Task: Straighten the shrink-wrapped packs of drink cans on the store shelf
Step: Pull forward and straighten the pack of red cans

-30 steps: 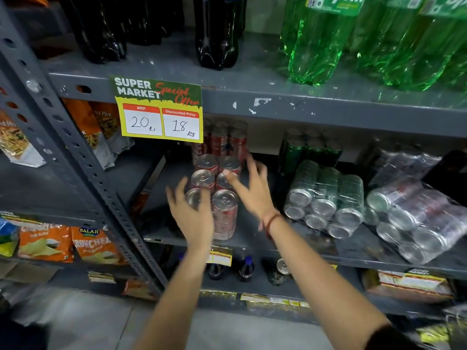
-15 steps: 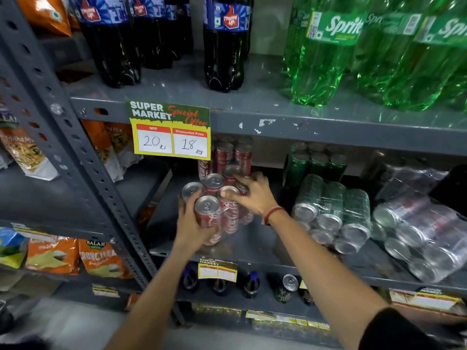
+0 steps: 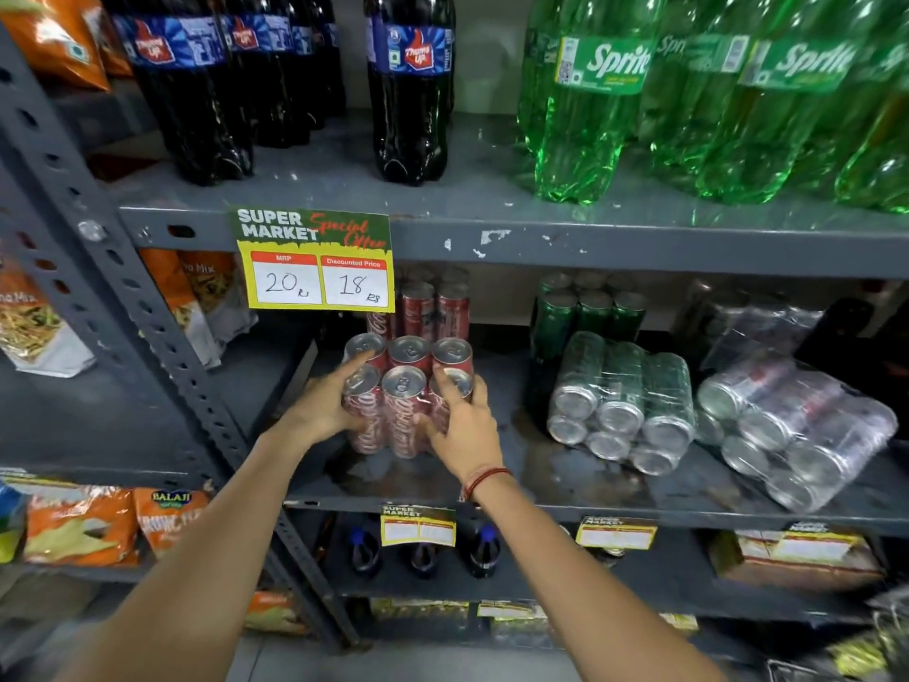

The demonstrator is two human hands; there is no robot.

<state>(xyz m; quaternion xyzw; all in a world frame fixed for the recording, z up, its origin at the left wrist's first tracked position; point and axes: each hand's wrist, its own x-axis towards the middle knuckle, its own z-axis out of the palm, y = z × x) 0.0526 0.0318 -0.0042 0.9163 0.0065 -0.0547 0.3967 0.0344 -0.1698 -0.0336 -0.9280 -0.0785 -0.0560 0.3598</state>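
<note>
Gripping the red Coca-Cola pack [image 3: 406, 393] from both sides, our left hand [image 3: 327, 411] wraps its left cans while our right hand [image 3: 462, 428], a red thread at the wrist, clasps its right edge with a finger over a can top. The six cans stand upright, lids up, long side running across the grey shelf [image 3: 565, 477], squarer than half a second ago, when the pack sat tilted. Behind the pack stand more red cans [image 3: 433, 305]. Above it hangs a price card [image 3: 315, 258] reading "SUPER MARKET Special Offer", MRP 20, Discounted Price 18. Right of the pack, a green pack [image 3: 622, 401] and a silver pack [image 3: 792, 430] lie on their sides, can ends facing us. Higher up stand Thums Up bottles [image 3: 410, 86] and Sprite bottles [image 3: 588, 96].
</note>
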